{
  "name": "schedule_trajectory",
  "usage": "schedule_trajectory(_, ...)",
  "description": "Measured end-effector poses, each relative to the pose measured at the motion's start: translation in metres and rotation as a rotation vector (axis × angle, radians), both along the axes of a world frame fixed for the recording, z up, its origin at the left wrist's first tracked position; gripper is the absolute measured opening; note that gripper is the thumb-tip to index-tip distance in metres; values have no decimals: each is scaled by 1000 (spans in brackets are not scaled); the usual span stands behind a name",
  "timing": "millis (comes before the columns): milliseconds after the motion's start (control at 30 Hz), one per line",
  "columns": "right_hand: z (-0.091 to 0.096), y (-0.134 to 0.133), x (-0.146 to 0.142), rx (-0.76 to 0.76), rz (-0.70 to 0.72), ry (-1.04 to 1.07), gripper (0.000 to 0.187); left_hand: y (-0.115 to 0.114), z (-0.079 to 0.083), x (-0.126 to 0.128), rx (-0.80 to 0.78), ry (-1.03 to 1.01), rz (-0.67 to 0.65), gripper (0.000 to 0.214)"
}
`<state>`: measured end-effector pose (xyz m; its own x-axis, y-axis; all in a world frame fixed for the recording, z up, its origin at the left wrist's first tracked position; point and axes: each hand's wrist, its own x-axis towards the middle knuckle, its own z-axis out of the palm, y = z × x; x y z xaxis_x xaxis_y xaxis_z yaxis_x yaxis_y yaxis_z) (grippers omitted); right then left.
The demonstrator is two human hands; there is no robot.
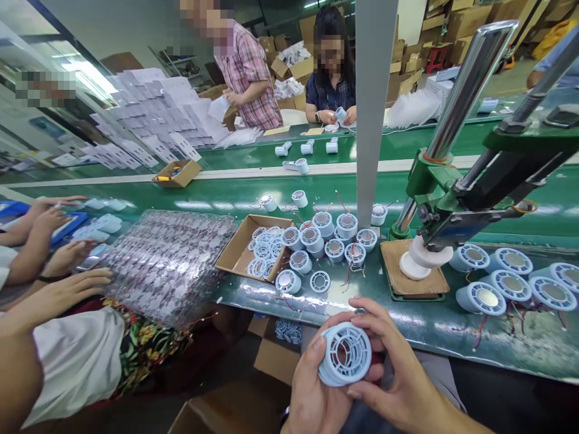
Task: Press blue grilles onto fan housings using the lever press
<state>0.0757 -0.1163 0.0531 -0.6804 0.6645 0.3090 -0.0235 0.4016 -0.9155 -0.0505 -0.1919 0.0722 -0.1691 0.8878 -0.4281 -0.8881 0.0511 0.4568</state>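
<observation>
Low in front of me, my left hand (316,377) is closed round a stack of light-blue slotted plastic rings (347,354). My right hand (389,361) curls about the stack's right side, its thumb and fingertips against the rings. Behind them on the bench is a group of light-blue cylindrical housings (312,236) with silver discs and thin wires. One loose ring (320,281) lies flat at the front of that group. An open cardboard box (230,256) to the left holds more of these rings.
A green hand press (434,205) with a white pad stands right of centre. More housings (511,283) are on its right. A grey post (373,108) rises behind the bench. Clear-covered trays (172,259) and a co-worker's hand (85,286) are at left. Two people work across the belt.
</observation>
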Motion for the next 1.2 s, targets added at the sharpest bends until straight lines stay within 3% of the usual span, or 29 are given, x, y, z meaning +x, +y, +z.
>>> schedule_trajectory(267, 1, 3, -4, -67, 6, 15, 73, 0, -3, -3, -56, -46, 20, 29)
schedule_trajectory(467, 0, 6, -2, -85, 3, -51, 66, 1, -3, -3, -105, -60, 30, 30)
schedule_trajectory(733, 0, -2, -9, -184, -41, -30, 57, 5, -1, 11, -44, 186, 154, 41)
schedule_trajectory(833, 1, -5, -10, -233, 10, 14, 47, 6, -1, 11, -43, 162, 154, 39)
schedule_trajectory(967, 9, 1, -6, -237, 148, 3, 54, 6, 0, 6, -37, 104, 129, 42)
schedule_trajectory(1200, 12, 4, -7, -157, 140, 25, 65, 6, -2, 3, -13, 113, 97, 45)
